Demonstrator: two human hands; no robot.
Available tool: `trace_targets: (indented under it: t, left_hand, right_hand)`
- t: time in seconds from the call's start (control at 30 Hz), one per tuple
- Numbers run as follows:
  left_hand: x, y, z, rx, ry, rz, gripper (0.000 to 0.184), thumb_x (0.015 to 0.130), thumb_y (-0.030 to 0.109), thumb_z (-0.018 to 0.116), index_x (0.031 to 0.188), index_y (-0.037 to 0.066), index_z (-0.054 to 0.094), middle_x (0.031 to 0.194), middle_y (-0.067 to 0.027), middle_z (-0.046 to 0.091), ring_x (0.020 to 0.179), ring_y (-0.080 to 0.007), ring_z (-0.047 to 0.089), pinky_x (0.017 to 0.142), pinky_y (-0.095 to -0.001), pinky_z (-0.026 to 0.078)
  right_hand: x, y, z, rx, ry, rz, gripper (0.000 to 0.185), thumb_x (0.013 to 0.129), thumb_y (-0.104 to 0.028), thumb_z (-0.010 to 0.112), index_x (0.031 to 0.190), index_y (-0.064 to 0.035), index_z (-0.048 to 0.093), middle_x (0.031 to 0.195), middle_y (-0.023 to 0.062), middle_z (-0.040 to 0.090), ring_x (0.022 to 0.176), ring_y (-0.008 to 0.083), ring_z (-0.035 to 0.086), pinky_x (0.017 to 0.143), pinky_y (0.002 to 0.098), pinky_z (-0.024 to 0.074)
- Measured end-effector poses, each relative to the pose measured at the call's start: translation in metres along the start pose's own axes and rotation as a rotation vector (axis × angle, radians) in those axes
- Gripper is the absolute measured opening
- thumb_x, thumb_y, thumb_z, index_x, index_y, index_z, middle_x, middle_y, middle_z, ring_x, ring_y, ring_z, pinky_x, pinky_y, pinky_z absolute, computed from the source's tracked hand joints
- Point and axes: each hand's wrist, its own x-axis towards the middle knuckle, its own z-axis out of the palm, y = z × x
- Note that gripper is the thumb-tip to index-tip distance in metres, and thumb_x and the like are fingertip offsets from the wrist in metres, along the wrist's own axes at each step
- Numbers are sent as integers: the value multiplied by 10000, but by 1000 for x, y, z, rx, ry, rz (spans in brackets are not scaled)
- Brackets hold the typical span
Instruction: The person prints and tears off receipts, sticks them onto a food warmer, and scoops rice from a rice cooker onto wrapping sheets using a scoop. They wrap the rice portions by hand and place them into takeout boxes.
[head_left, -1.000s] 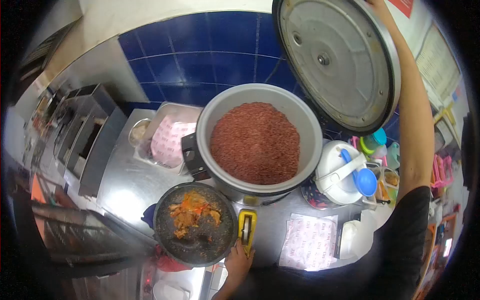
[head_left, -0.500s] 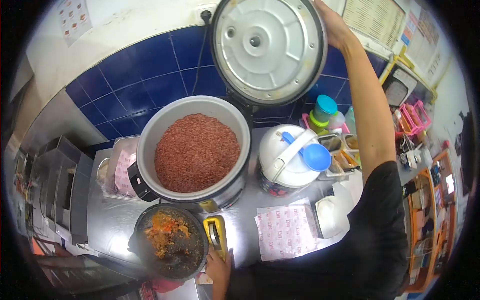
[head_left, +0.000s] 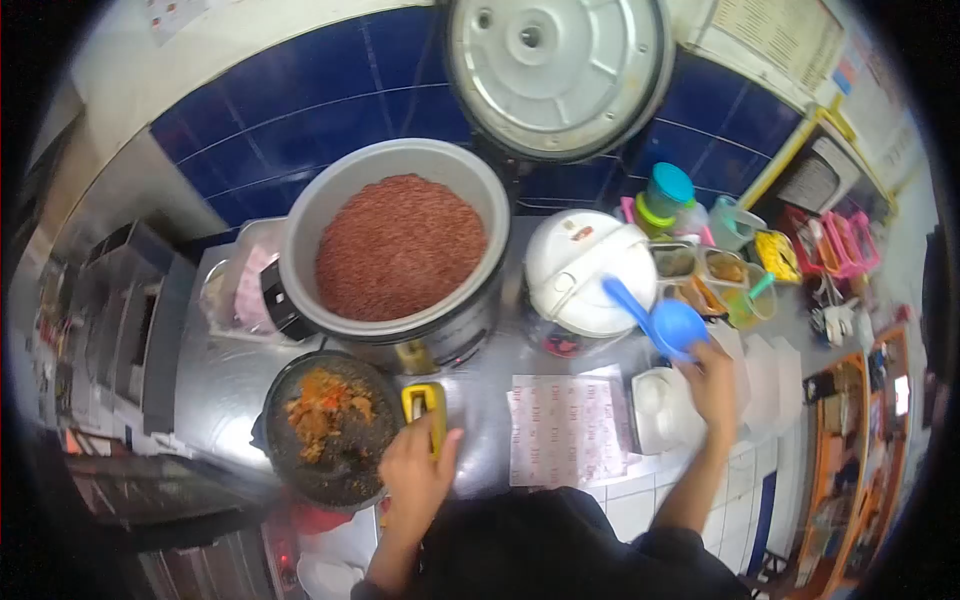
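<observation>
My left hand (head_left: 412, 468) grips the near end of a yellow tape dispenser (head_left: 425, 402), fingers on one side and thumb on the other. Beside it is a dark stone mortar (head_left: 345, 470) holding an orange-brown paste (head_left: 328, 405). My right hand (head_left: 712, 385) has its fingers closed on the bowl rim of a blue ladle (head_left: 678, 328), whose handle points over the white lidded container (head_left: 575, 270). Behind my left hand stands a large rice cooker (head_left: 300, 240) full of reddish-brown rice (head_left: 400, 250). Its round metal lid (head_left: 560, 70) is raised against the wall.
Printed wrapping paper (head_left: 565, 430) lies at the counter's front, with a white tray-like container (head_left: 660, 410) to its right. Several small food containers (head_left: 725, 265) stand at the back right. A plastic tray (head_left: 245, 310) sits left of the cooker, and blue tiles (head_left: 280, 130) cover the wall.
My right hand has left the raised cooker lid and come down to the blue ladle, which has shifted right on the white container. My left hand has moved further onto the tape dispenser.
</observation>
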Motion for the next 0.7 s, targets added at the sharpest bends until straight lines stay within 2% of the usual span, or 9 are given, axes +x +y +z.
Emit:
trace_targets:
  t: [0.03, 0.2, 0.27, 0.33, 0.43, 0.5, 0.57, 0.6, 0.7]
  left_hand:
    - [9, 12, -6, -100, 21, 100, 344, 877, 216, 794, 1136, 9, 704, 1027, -206, 726, 890, -385, 712, 794, -444, 572]
    - [82, 73, -51, -263, -17, 611, 394, 919, 287, 761, 1198, 19, 686, 1039, -170, 738, 904, -358, 713, 829, -444, 566]
    - [109, 78, -62, -369, -441, 653, 412, 965, 331, 708, 1226, 15, 662, 1021, -165, 733, 864, -340, 712, 793, -430, 565]
    - [125, 66, -64, -547, -1183, 487, 438, 1015, 385, 640, 1249, 15, 634, 970, -150, 726, 815, -296, 712, 739, -393, 563]
    - [144, 50, -76, -722, -1426, 117, 444, 1064, 362, 578, 1328, 4, 587, 928, -110, 698, 701, -200, 676, 616, -355, 545]
    - [169, 49, -111, -590, -1104, -98, 404, 1071, 322, 566, 1364, 43, 579, 851, -20, 638, 630, -59, 569, 557, -213, 492]
    - [201, 12, -102, -247, -378, 273, 345, 1026, 225, 566, 1280, -7, 582, 915, -177, 718, 765, -354, 719, 714, -494, 579]
    - [226, 7, -106, 136, -255, 178, 349, 994, 183, 536, 1283, -13, 560, 927, -273, 716, 821, -474, 716, 755, -545, 579]
    - [310, -49, -63, 652, -266, -73, 340, 952, 165, 529, 1210, -51, 574, 976, -312, 721, 923, -471, 724, 822, -541, 586]
  right_hand:
    - [-18, -13, -23, -48, -24, -93, 212, 754, 63, 711, 953, -9, 725, 1139, 241, 700, 1079, 419, 688, 890, 432, 549]
    - [-58, -67, -58, 81, -343, -534, 310, 572, 40, 709, 852, -86, 756, 1275, 225, 687, 1158, 401, 683, 953, 423, 556]
    - [-48, -109, -48, 112, -433, -742, 277, 547, 9, 715, 808, -80, 744, 1297, 219, 682, 1182, 395, 678, 953, 430, 558]
    - [-28, -128, -31, 76, -377, -880, 283, 533, -12, 718, 803, -90, 755, 1296, 220, 682, 1183, 400, 676, 962, 441, 555]
    - [9, -135, -4, 343, -290, -862, 469, 649, -53, 779, 1112, -69, 709, 1401, 231, 611, 1257, 399, 632, 1043, 471, 501]
    - [15, -145, 39, 742, -143, -574, 655, 756, -100, 808, 1375, -39, 602, 1517, 238, 515, 1358, 385, 559, 1115, 473, 443]
    - [27, -156, 90, 855, -122, -401, 836, 836, -191, 804, 1518, 15, 365, 1610, 252, 355, 1464, 374, 404, 1187, 469, 336]
    - [36, -160, 118, 909, -114, -317, 945, 876, -236, 803, 1589, 43, 247, 1656, 259, 275, 1517, 368, 327, 1223, 468, 283]
    - [54, -161, 198, 805, -167, -209, 1124, 887, -313, 805, 1611, 71, 36, 1679, 313, 98, 1577, 382, 112, 1269, 462, 125]
